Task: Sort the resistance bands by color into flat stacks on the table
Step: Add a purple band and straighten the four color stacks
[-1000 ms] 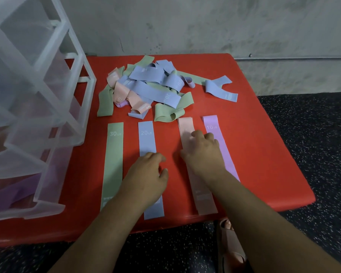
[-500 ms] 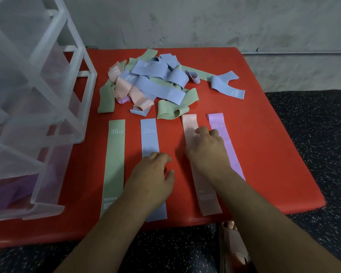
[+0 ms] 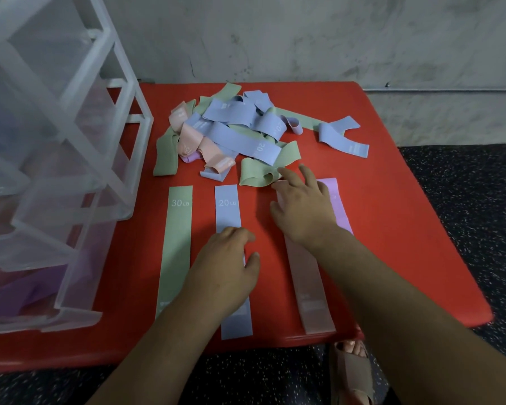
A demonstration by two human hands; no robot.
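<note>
My right hand is spread, fingers straight and holding nothing, with fingertips at the crumpled green band on the near edge of the pile. My left hand rests loosely curled on the flat blue strip, gripping nothing. The band looks light, soft and floppy. Pinch one folded end, lift, then lay it on the green strip.

Drawer unit blocks left; bare table right.

Four flat bands lay side by side on the bench front, a tangled heap behind them, drawers standing left.
</note>
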